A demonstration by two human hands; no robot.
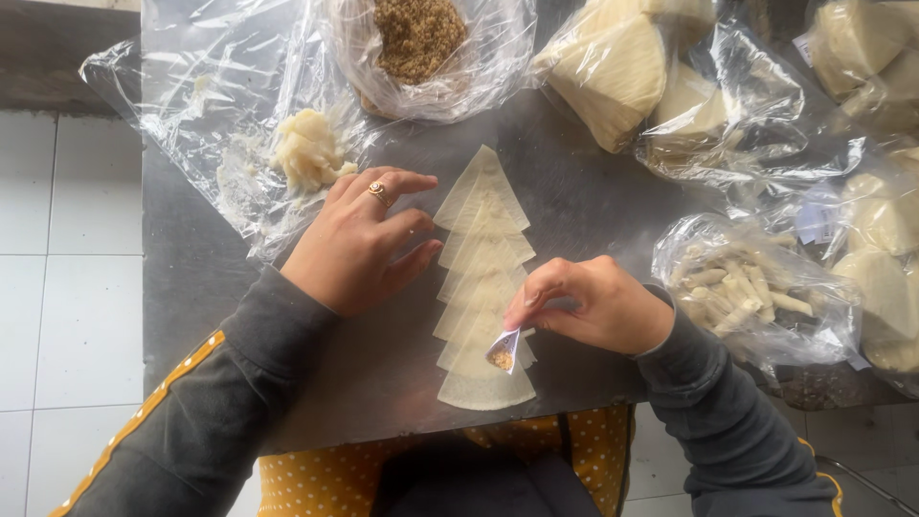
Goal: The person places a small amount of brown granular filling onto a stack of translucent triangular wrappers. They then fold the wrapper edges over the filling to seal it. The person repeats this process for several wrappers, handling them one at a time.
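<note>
The right hand (593, 304) has its thumb and forefinger pinched shut on the handle of a small white spoon (504, 350), the remaining fingers curled in loosely behind; the spoon's bowl, at about seven o'clock from the knuckles, carries a little heap of brown crumbly filling and hovers over the lower end of a row of pastry wedges (482, 278). These pale triangular sheets overlap one another in a line running from twelve o'clock down to six o'clock at the middle of the dark grey table (584, 201), points upward. The left hand (362, 241) lies open and flat, fingers spread slightly and pointing toward three o'clock, gripping nothing; its fingertips rest on or just beside the left edges of the upper wedges, and a ring sits on one finger. At eleven o'clock from that hand a lump of pale dough (308, 151) lies on crumpled clear plastic. At twelve o'clock, past the top wedge, stands an open bag of brown filling (418, 38). At three o'clock from the right hand a clear bag holds finished rolled pieces (737, 287), and stacks of bagged wedge-shaped sheets (613, 72) fill the one to two o'clock corner
</note>
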